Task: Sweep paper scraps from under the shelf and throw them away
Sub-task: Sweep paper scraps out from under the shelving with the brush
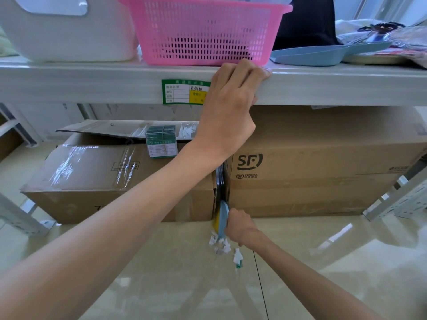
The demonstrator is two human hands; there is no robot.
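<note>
White paper scraps [221,244] lie at lower centre beside the right hand [239,228], fingers closed around a blue brush [223,218]; the left hand [231,100] grips the shelf edge [92,84].

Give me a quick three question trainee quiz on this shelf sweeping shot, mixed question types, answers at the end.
1. True or false: the left hand grips the pale shelf edge.
2. Where do the white paper scraps lie? A) in the pink plastic basket B) on the glossy tiled floor before the gap between two cardboard boxes C) on the blue dustpan
3. Fill in: the right hand holds a small blue ____.

Key: 1 true; 2 B; 3 brush.
</note>
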